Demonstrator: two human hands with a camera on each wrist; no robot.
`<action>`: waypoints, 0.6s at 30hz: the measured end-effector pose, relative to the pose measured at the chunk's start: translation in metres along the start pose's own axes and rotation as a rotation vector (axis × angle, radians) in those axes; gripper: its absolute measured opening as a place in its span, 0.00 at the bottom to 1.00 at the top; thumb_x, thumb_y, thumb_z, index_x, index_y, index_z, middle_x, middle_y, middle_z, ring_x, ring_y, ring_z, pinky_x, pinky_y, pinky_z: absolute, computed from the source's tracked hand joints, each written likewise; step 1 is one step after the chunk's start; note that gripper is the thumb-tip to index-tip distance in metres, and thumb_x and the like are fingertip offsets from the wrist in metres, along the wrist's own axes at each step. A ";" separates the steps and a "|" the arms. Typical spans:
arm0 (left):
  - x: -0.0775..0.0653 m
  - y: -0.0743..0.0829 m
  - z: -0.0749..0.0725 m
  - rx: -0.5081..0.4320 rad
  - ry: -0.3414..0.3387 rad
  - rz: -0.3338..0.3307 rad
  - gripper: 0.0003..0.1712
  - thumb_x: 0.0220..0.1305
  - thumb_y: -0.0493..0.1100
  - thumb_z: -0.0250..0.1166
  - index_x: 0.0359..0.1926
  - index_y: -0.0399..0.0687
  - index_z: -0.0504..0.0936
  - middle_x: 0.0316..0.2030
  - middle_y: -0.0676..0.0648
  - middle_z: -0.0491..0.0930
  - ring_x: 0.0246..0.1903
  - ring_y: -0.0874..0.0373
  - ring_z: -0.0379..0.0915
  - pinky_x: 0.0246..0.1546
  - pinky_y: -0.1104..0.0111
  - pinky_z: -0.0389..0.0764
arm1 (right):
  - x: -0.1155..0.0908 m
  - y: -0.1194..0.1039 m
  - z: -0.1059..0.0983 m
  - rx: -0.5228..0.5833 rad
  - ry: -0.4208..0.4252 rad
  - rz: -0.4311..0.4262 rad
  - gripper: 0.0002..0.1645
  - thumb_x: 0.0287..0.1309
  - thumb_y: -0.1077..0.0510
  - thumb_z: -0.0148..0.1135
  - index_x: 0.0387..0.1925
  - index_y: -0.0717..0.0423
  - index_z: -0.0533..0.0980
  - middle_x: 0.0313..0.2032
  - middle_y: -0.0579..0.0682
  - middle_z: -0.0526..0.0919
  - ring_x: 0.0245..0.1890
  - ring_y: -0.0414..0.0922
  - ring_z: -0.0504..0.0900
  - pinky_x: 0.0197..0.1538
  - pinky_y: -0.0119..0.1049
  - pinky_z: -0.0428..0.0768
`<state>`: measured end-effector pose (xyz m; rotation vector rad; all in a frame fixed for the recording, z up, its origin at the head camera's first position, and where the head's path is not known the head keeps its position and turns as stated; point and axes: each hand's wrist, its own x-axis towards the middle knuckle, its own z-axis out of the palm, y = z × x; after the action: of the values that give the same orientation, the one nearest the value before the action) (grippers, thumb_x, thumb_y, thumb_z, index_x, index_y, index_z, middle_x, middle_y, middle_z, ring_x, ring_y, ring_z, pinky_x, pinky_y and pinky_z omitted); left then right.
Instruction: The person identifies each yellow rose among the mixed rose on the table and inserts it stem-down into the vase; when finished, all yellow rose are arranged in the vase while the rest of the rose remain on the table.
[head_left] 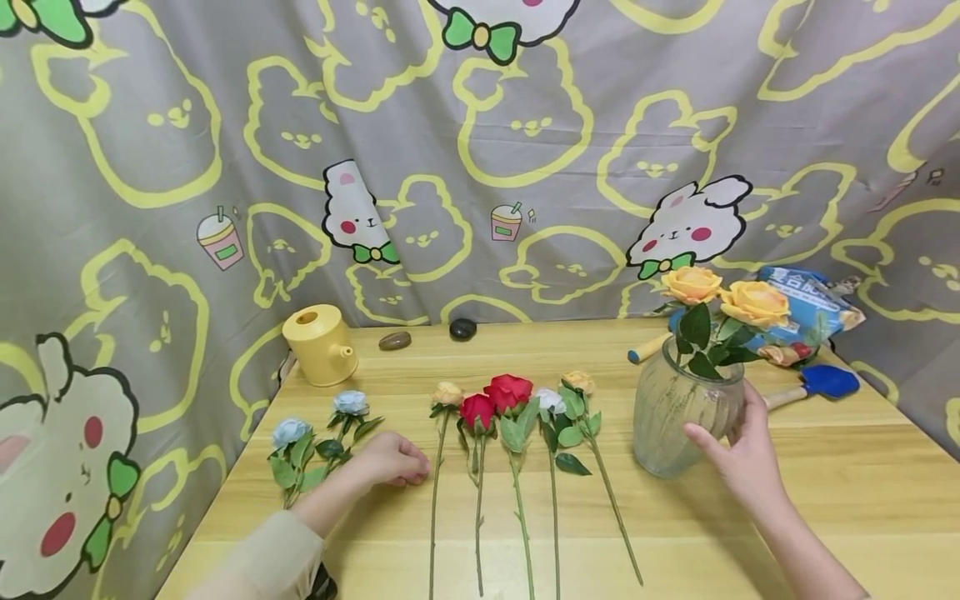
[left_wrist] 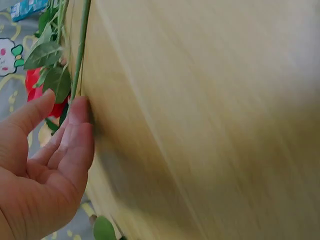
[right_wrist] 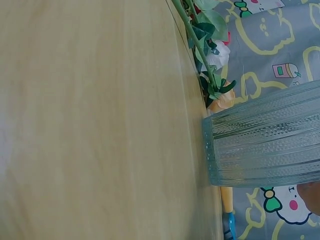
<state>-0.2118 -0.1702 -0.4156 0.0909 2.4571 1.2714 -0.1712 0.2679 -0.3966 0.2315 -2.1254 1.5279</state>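
A ribbed glass vase with two yellow-orange roses stands on the right of the table. My right hand holds its right side, the thumb in front and the fingers partly hidden behind the glass. My left hand hovers low, beside the stem of a small peach rose. In the left wrist view its fingers bend loosely near a green stem, the thumb apart. Beyond lie two red roses, a white rose and another peach rose. Two blue roses lie left, partly behind the left forearm.
A yellow watering can stands at the back left. Two stones, one brown and one black, lie near the curtain. Behind the vase are a blue packet, a blue shovel and a yellow-handled tool.
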 end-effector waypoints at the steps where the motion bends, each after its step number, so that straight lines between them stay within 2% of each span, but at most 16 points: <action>1: 0.002 0.000 0.003 0.006 0.006 -0.008 0.09 0.51 0.41 0.67 0.30 0.37 0.82 0.24 0.47 0.82 0.24 0.58 0.79 0.26 0.67 0.79 | 0.001 0.000 0.000 -0.003 0.001 0.001 0.51 0.48 0.74 0.60 0.67 0.50 0.45 0.60 0.56 0.57 0.57 0.36 0.62 0.55 0.19 0.61; 7: 0.013 0.003 0.010 0.008 0.045 -0.053 0.08 0.50 0.41 0.68 0.25 0.39 0.82 0.19 0.47 0.81 0.19 0.59 0.78 0.22 0.68 0.79 | 0.002 0.001 0.001 0.040 0.000 -0.002 0.51 0.47 0.75 0.61 0.67 0.50 0.46 0.59 0.53 0.60 0.56 0.36 0.63 0.57 0.20 0.60; 12: 0.015 0.004 0.013 -0.007 0.041 -0.070 0.08 0.50 0.41 0.68 0.25 0.39 0.82 0.17 0.47 0.80 0.18 0.59 0.77 0.21 0.68 0.79 | 0.000 0.001 0.001 0.037 0.002 0.001 0.50 0.48 0.74 0.60 0.67 0.50 0.46 0.59 0.53 0.60 0.57 0.35 0.62 0.57 0.19 0.60; 18: 0.018 0.008 0.016 0.081 0.051 -0.071 0.10 0.48 0.43 0.70 0.20 0.41 0.81 0.14 0.48 0.79 0.15 0.60 0.76 0.17 0.71 0.77 | -0.001 0.001 0.000 0.020 0.008 0.003 0.50 0.48 0.74 0.60 0.67 0.50 0.46 0.59 0.52 0.60 0.56 0.35 0.63 0.56 0.19 0.60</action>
<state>-0.2232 -0.1487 -0.4230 -0.0073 2.5313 1.1587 -0.1705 0.2680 -0.3978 0.2287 -2.1060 1.5505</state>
